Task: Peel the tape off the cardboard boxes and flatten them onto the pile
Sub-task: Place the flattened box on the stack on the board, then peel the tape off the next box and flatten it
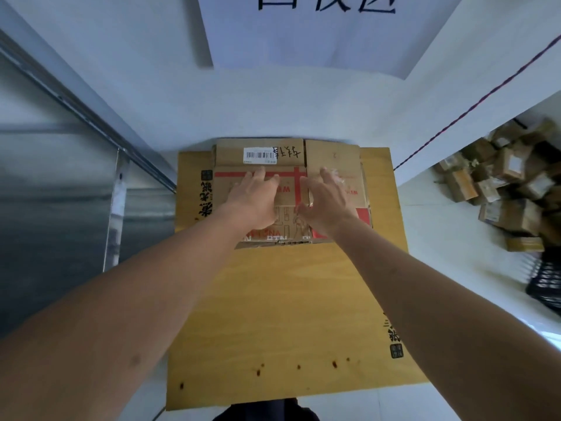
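Note:
A flattened brown cardboard box [334, 159] with red stripes, red lettering and a white barcode label [260, 155] lies at the far end of a large yellow cardboard sheet [288, 299] on the floor by the wall. My left hand [253, 197] presses flat on its left half with fingers spread. My right hand [326, 200] rests on its right half, and a crumpled bit of clear tape [340, 177] shows at its fingers. How the right fingers hold the tape is unclear.
A heap of small taped cardboard boxes [504, 183] lies on the white floor at the right, beside a black crate [546, 284]. A white wall with a paper sign [318, 28] stands ahead. A metal cabinet [60, 192] fills the left side.

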The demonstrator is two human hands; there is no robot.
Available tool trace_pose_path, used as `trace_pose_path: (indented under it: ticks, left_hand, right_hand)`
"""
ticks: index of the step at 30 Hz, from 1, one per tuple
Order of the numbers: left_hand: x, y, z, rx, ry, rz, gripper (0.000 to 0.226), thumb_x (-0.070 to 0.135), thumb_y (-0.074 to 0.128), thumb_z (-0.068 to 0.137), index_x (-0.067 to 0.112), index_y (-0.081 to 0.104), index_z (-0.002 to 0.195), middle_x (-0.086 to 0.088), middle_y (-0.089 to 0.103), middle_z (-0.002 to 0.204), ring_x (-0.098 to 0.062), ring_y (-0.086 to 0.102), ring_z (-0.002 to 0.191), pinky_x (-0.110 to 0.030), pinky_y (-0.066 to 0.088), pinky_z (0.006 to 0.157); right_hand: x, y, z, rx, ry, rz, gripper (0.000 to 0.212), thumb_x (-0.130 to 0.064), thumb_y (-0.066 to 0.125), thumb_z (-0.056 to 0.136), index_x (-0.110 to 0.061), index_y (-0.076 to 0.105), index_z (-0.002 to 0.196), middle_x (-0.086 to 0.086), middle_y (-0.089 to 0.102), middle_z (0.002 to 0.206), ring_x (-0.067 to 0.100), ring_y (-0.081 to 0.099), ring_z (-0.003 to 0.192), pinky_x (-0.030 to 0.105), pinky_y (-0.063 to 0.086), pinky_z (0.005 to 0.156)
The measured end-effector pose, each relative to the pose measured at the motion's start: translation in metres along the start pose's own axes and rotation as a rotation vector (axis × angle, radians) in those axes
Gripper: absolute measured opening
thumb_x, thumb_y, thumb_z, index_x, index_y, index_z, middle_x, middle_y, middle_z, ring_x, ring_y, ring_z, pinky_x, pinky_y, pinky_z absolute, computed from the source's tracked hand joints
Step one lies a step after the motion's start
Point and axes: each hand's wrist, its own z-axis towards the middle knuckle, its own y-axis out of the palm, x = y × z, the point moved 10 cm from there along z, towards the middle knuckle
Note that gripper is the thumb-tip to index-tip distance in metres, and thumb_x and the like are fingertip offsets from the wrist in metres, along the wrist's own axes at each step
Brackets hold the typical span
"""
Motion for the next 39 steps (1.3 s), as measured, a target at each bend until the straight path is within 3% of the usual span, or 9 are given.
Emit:
trace_pose_path:
  ticks: [3, 6, 8, 13, 17, 21, 32, 39]
  left_hand:
    - [0.007, -0.021, -0.018, 0.045, 0.037, 0.023, 0.08, 0.026, 0.071, 0.093, 0.018, 0.03, 0.161, -0.01, 0.027, 0.167, -0.032, 0.029, 0.152, -0.057, 0.029, 0.123]
    - [0.014, -0.044, -0.043, 0.142, 0.073, 0.021, 0.062, 0.032, 0.066, 0.097, 0.018, 0.044, 0.153, -0.005, 0.044, 0.156, -0.028, 0.045, 0.141, -0.053, 0.044, 0.115]
    - [0.019, -0.057, -0.062, 0.206, 0.087, 0.048, 0.06, 0.037, 0.062, 0.1, 0.018, 0.044, 0.153, -0.006, 0.042, 0.16, -0.03, 0.045, 0.144, -0.055, 0.041, 0.117]
    - [0.026, -0.093, -0.12, 0.283, 0.089, 0.112, 0.063, 0.045, 0.052, 0.105, 0.019, 0.034, 0.16, -0.008, 0.033, 0.166, -0.031, 0.031, 0.153, -0.055, 0.022, 0.125]
    - [0.036, -0.126, -0.185, 0.375, 0.067, 0.152, 0.059, 0.044, 0.053, 0.104, 0.019, 0.041, 0.156, -0.007, 0.041, 0.162, -0.03, 0.038, 0.149, -0.055, 0.03, 0.123]
    - [0.048, -0.147, -0.266, 0.463, 0.022, 0.144, 0.062, 0.04, 0.053, 0.105, 0.017, 0.035, 0.159, -0.009, 0.034, 0.166, -0.032, 0.034, 0.152, -0.055, 0.026, 0.125]
    - [0.058, -0.178, -0.541, 0.777, -0.165, 0.104, 0.051, 0.039, 0.057, 0.102, 0.016, 0.051, 0.147, -0.006, 0.056, 0.143, -0.031, 0.057, 0.13, -0.05, 0.046, 0.109]
    - [0.022, -0.185, -0.712, 0.914, -0.323, 0.077, 0.054, 0.04, 0.057, 0.102, 0.019, 0.048, 0.151, -0.003, 0.049, 0.154, -0.029, 0.051, 0.137, -0.049, 0.045, 0.11]
  right_hand:
    - [-0.009, -0.016, -0.016, 0.05, -0.015, 0.06, 0.058, -0.029, 0.064, 0.1, -0.026, 0.045, 0.154, 0.008, 0.028, 0.167, 0.032, 0.024, 0.154, 0.052, 0.026, 0.122]
    - [-0.033, -0.041, -0.038, 0.147, -0.112, 0.039, 0.05, -0.032, 0.059, 0.101, -0.023, 0.051, 0.15, 0.005, 0.052, 0.152, 0.028, 0.048, 0.139, 0.048, 0.041, 0.114]
    - [-0.05, -0.058, -0.056, 0.198, -0.17, 0.007, 0.048, -0.038, 0.056, 0.101, -0.023, 0.053, 0.147, 0.002, 0.058, 0.145, 0.026, 0.056, 0.131, 0.049, 0.044, 0.112]
    - [-0.082, -0.094, -0.109, 0.266, -0.252, -0.071, 0.051, -0.047, 0.054, 0.101, -0.026, 0.052, 0.148, -0.001, 0.055, 0.15, 0.024, 0.051, 0.137, 0.046, 0.038, 0.116]
    - [-0.109, -0.123, -0.168, 0.306, -0.327, -0.127, 0.052, -0.049, 0.051, 0.102, -0.029, 0.051, 0.15, 0.001, 0.047, 0.158, 0.025, 0.044, 0.144, 0.044, 0.031, 0.119]
    - [-0.138, -0.148, -0.241, 0.354, -0.42, -0.138, 0.054, -0.05, 0.047, 0.104, -0.029, 0.046, 0.154, 0.004, 0.039, 0.163, 0.024, 0.035, 0.151, 0.042, 0.025, 0.122]
    - [-0.238, -0.168, -0.477, 0.532, -0.767, -0.137, 0.046, -0.044, 0.046, 0.106, -0.025, 0.054, 0.147, 0.004, 0.05, 0.155, 0.025, 0.047, 0.142, 0.043, 0.036, 0.116]
    - [-0.327, -0.152, -0.612, 0.552, -1.011, -0.144, 0.046, -0.046, 0.046, 0.105, -0.025, 0.057, 0.144, 0.004, 0.056, 0.149, 0.028, 0.054, 0.135, 0.046, 0.044, 0.113]
